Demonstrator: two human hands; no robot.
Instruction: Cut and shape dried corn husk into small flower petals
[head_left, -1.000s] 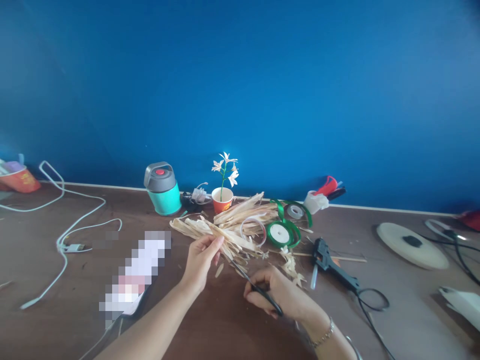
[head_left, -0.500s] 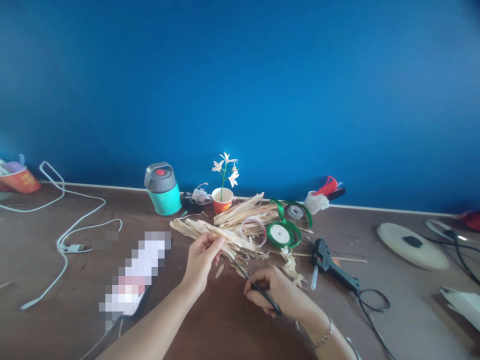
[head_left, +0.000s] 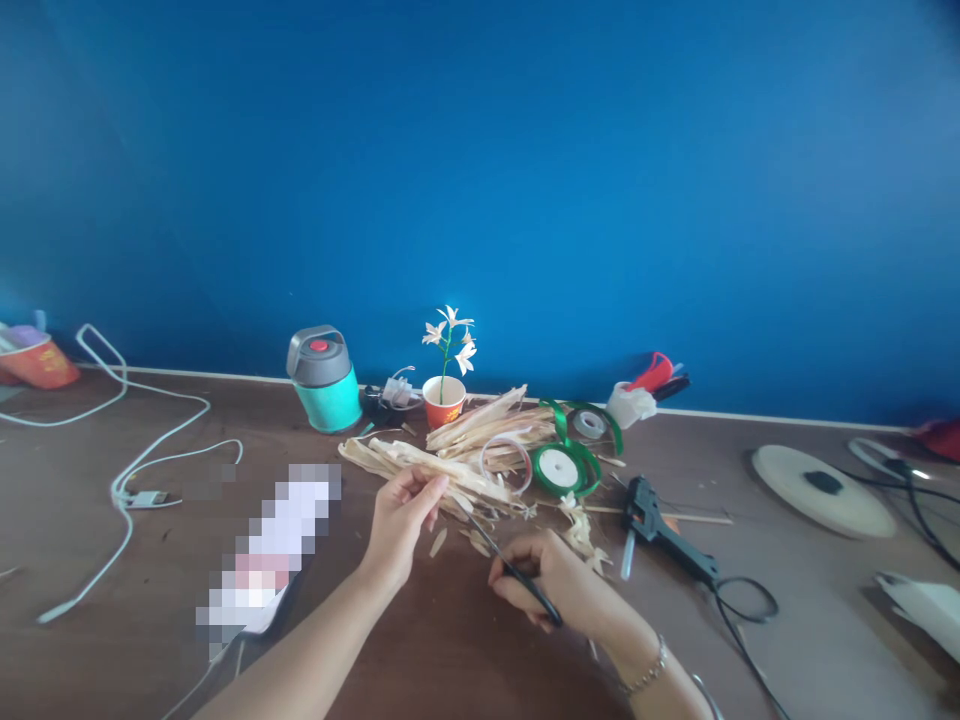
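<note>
My left hand (head_left: 401, 520) pinches a pale dried husk strip (head_left: 450, 495) just above the brown table (head_left: 450, 640). My right hand (head_left: 559, 588) is closed round the black handles of a pair of scissors (head_left: 510, 570), whose blades point up-left to the strip at my left fingertips. A heap of dried husk strips (head_left: 457, 450) lies right behind both hands. Small cut scraps (head_left: 439, 542) lie between my hands.
Behind the heap stand a teal flask (head_left: 324, 378) and an orange paper cup holding a small white flower (head_left: 445, 385). Green ribbon spools (head_left: 564, 465) and a black glue gun (head_left: 664, 530) with its cord lie to the right. White cables (head_left: 142, 450) lie left; a round disc (head_left: 823, 488) far right.
Hardly anything has moved: the hands stay together at the strip, and the scissor blades have shifted only slightly.
</note>
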